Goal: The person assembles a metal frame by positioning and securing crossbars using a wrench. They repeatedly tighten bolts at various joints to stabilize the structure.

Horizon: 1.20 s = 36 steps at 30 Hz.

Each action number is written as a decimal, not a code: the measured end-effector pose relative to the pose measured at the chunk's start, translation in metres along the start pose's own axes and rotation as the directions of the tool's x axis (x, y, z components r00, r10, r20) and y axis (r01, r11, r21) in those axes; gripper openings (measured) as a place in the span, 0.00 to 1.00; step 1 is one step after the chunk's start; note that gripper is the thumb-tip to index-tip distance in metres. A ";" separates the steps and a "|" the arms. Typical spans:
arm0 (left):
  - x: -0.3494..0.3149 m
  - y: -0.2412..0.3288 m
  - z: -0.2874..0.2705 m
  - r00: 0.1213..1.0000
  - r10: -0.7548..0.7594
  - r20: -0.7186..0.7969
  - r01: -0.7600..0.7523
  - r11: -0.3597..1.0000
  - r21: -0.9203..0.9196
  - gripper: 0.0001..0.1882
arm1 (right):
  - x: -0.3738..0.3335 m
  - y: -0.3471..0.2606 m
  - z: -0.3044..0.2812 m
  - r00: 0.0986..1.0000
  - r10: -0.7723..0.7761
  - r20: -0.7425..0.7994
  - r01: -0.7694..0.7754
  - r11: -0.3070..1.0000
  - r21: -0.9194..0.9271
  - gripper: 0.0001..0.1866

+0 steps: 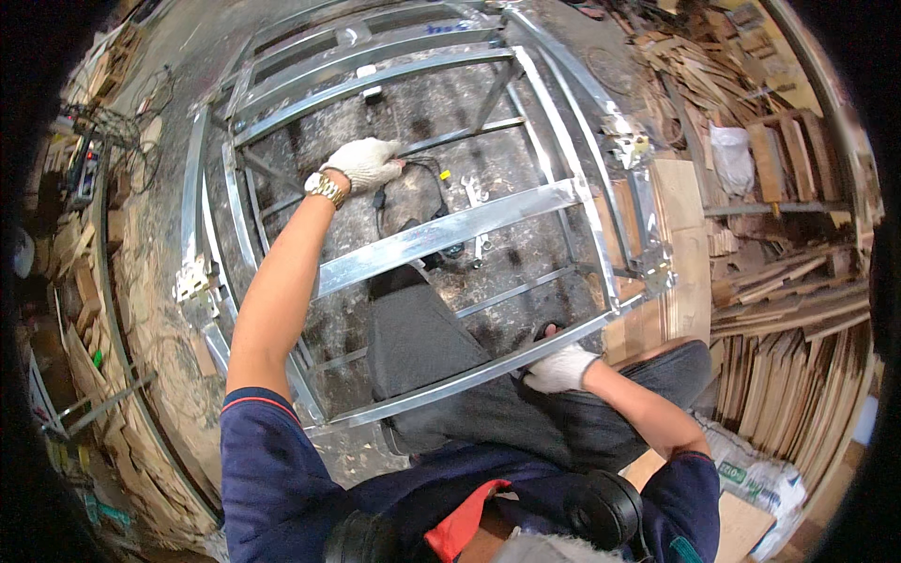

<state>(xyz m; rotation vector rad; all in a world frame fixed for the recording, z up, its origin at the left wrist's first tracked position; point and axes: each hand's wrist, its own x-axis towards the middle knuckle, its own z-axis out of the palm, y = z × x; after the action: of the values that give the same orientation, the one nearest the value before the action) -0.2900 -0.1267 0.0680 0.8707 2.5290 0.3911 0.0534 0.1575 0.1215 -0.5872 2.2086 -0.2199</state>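
Observation:
My left hand point(366, 166), in a white knit glove, reaches inside a metal frame point(450, 222) of shiny square tubes. Its fingers are closed at a black cable point(424, 165), which loops down toward a dark tool point(434, 235) on the floor, partly hidden by a crossbar. Close to this tool lie some silver wrenches point(476, 191). My gloved right hand point(560, 368) is by my leg, just under the frame's near bar. Its fingers curl beside something small and dark point(542, 332) that I cannot make out.
Hinge-like metal brackets point(195, 280) sit on the frame's sides. A small white block point(368, 77) is on a far bar. Wood strips point(788, 375) are stacked at right, next to a cardboard sheet point(683, 253). More scrap wood point(122, 450) and tangled cables point(141, 131) lie at left.

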 end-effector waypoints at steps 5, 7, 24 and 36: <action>0.007 -0.003 0.001 0.983 0.098 -0.154 -0.116 0.987 -0.111 0.19 | -0.058 0.007 -0.083 1.000 0.026 0.016 -0.031 0.843 0.536 0.13; 0.007 -0.002 0.001 0.979 0.108 -0.175 -0.118 0.992 -0.048 0.17 | -0.060 0.012 -0.092 0.915 0.190 -0.356 0.024 0.855 0.518 0.10; -0.053 0.101 -0.017 0.941 -0.089 -0.328 0.038 0.987 -0.158 0.20 | 0.002 0.049 -0.061 0.309 0.693 -0.651 -0.375 0.718 0.586 0.40; -0.085 0.159 0.017 0.921 -0.162 -0.355 0.175 0.985 0.006 0.33 | 0.000 0.079 -0.045 0.372 0.570 -0.733 -0.295 0.821 0.488 0.23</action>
<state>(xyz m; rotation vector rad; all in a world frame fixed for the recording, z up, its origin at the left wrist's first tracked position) -0.1396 -0.0572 0.1422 0.6323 2.9242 0.4826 -0.0079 0.2246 0.1232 0.4584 3.1281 -0.6451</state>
